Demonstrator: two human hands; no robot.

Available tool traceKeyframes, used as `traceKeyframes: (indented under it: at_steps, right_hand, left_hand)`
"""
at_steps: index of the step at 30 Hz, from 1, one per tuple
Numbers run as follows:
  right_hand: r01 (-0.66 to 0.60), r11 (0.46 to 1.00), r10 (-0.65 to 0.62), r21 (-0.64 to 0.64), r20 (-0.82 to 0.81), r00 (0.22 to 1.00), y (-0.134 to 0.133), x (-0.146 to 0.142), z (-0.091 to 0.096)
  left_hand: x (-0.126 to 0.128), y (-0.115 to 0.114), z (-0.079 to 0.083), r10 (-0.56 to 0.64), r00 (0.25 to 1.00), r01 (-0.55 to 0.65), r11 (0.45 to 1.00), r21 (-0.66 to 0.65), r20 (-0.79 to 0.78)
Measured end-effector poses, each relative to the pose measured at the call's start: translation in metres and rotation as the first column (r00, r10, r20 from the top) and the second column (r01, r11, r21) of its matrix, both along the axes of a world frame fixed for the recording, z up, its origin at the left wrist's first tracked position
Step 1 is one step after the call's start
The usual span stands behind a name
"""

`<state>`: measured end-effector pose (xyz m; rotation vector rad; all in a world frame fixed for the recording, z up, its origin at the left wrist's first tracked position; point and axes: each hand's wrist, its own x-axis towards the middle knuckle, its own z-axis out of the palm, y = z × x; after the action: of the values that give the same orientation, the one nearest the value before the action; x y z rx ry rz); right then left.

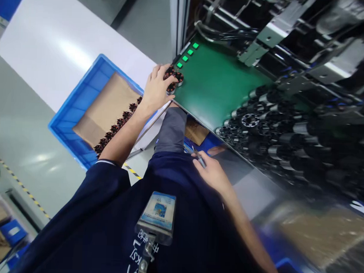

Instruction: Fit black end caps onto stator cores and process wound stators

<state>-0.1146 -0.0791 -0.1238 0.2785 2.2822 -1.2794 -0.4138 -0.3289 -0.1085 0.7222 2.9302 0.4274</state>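
At the left corner of a green work surface [213, 86], the left hand [156, 86] curls its thumb and fingers around a cluster of round motor parts [178, 77], dark with copper-coloured spots and silvery sides. Whether they rest on the surface or are slightly raised, I cannot tell. Just beyond them, four green squares [185, 58] glow in a row. Nearer the body, the right hand [212, 171] pinches a slim, pen-like tool [201, 160], its tip pointing away. To the left, a blue plastic crate [74, 91] holds a brown cardboard sheet [110, 104] and a line of spiky black-and-copper parts [119, 126], partly hidden by the left forearm. On the right, many black and silver cylinders [277, 136] crowd the surface, blurred towards the edge, with metal machinery [275, 32] beyond.
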Motion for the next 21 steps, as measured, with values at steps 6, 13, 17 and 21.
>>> traceKeyframes:
  at_steps: [6,13,17,21]
  right_hand:
    - [0.173,0.985,-0.173,0.005,0.035,0.984,0.011,0.035,0.0]
    - [0.282,0.957,-0.282,-0.075,0.003,0.959,0.01,0.044,0.003]
    - [0.406,0.899,-0.429,-0.164,-0.141,0.892,0.016,0.027,0.025]
    - [0.558,0.77,-0.637,-0.307,-0.38,0.67,0.018,0.01,0.059]
  left_hand:
    - [-0.052,0.051,-0.052,0.079,0.997,-0.079,0.997,0.011,-0.023]
    - [-0.058,0.071,-0.054,0.018,1.0,-0.023,0.965,0.262,0.023]
    - [0.018,0.08,0.011,-0.244,0.97,0.195,0.785,0.588,0.004]
    - [0.102,0.085,0.087,-0.345,0.932,0.318,0.62,0.717,-0.115]
